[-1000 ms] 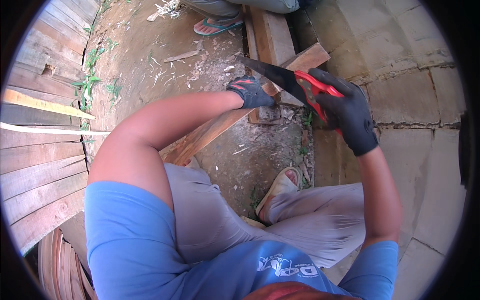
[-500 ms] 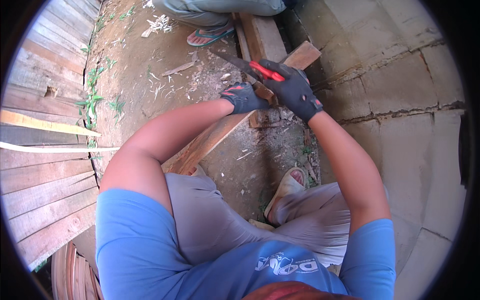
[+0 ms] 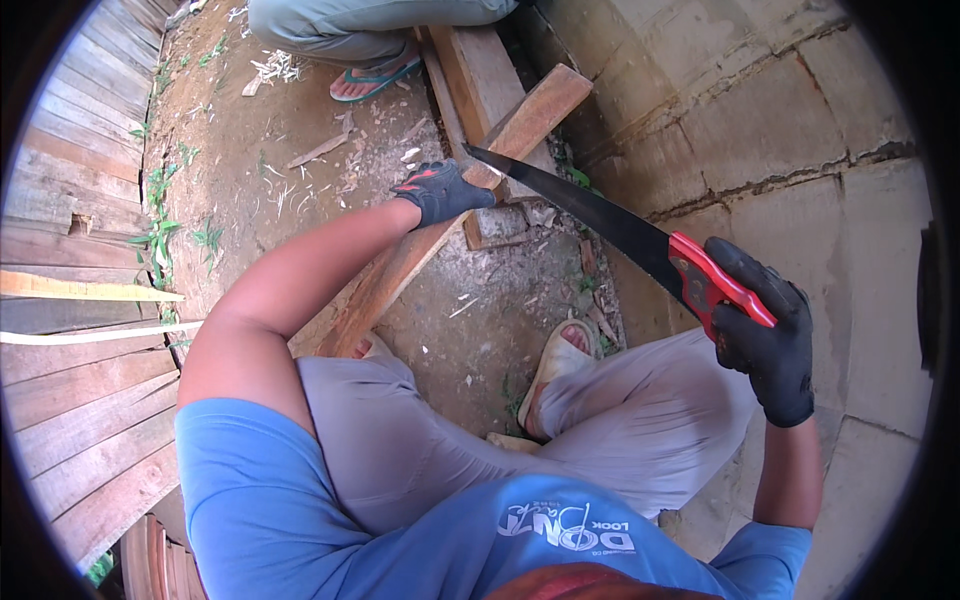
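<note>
In the head view, grips the saw (image 3: 625,232) by its red handle in the gloved right hand (image 3: 765,340), closed firmly around it. Points the dark blade up and leftward, with the tip crossing over the plank (image 3: 402,270) just beyond the left hand (image 3: 440,192). Rests that gloved hand on the plank; cannot tell how far curled underneath. Has the plank slanting across a thick timber (image 3: 490,80), near a co-worker's flip-flopped foot (image 3: 375,75).
</note>
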Tool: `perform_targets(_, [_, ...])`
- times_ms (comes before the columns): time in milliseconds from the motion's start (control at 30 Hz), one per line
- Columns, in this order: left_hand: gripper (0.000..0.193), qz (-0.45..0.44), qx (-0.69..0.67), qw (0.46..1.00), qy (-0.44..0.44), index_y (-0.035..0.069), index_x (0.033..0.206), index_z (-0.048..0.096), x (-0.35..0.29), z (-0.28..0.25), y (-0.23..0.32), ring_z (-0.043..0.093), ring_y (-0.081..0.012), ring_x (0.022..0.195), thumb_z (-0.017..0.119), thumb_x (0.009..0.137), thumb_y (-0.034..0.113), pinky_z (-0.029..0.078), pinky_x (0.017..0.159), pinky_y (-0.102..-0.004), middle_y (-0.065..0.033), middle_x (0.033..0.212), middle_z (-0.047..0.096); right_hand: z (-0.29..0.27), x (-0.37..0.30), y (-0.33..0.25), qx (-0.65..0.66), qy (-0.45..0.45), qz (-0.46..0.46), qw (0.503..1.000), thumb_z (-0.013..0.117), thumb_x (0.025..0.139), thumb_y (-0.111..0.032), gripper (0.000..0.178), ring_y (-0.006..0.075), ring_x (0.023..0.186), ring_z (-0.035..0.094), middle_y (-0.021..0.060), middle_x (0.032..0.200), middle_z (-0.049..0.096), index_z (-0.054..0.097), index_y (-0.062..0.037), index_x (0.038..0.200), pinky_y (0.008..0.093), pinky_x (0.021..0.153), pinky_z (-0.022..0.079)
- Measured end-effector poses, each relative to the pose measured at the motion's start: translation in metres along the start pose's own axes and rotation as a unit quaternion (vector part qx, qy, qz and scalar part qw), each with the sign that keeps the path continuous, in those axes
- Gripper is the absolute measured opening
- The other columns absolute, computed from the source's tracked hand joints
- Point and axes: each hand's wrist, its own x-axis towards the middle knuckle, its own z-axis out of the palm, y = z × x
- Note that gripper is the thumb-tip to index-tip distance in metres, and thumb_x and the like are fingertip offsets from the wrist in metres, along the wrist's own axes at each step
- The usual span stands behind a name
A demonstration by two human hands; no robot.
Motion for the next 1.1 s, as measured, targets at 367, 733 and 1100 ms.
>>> perform_targets(367, [0.077, 0.036, -0.013, 0.999, 0.022, 0.011, 0.142, 0.070, 0.001, 0.007, -0.005, 0.073, -0.0379, 0.117, 0.071, 0.084, 0.062, 0.056, 0.100, -0.0465, -0.0231, 0.130, 0.075, 0.154, 0.185, 0.027, -0.158, 0.003, -0.328, 0.931, 0.074, 0.090, -0.018, 0.043, 0.0325, 0.115, 0.074, 0.0151, 0.132, 0.075, 0.075, -0.0086, 0.132, 0.0437, 0.098, 0.057])
perform_targets(733, [0.081, 0.028, 0.000, 0.999, -0.029, 0.003, 0.139, 0.070, 0.009, -0.002, -0.009, 0.070, -0.0373, 0.124, 0.072, 0.086, 0.063, 0.052, 0.106, -0.0459, -0.0267, 0.132, 0.073, 0.172, 0.175, 0.041, 0.009, -0.002, -0.169, 0.986, 0.076, 0.092, -0.023, 0.047, 0.0317, 0.111, 0.075, 0.0175, 0.133, 0.075, 0.073, -0.0112, 0.138, 0.0386, 0.098, 0.058])
perform_targets(1100, [0.089, 0.022, -0.013, 0.999, -0.021, 0.004, 0.146, 0.066, -0.001, -0.002, -0.016, 0.070, -0.0390, 0.125, 0.072, 0.084, 0.068, 0.053, 0.106, -0.0455, -0.0258, 0.135, 0.072, 0.028, 0.011, 0.048, -0.015, -0.003, 0.047, 0.999, 0.072, 0.083, -0.011, 0.061, 0.0236, 0.117, 0.075, 0.0182, 0.134, 0.075, 0.070, -0.0004, 0.143, 0.0399, 0.095, 0.060])
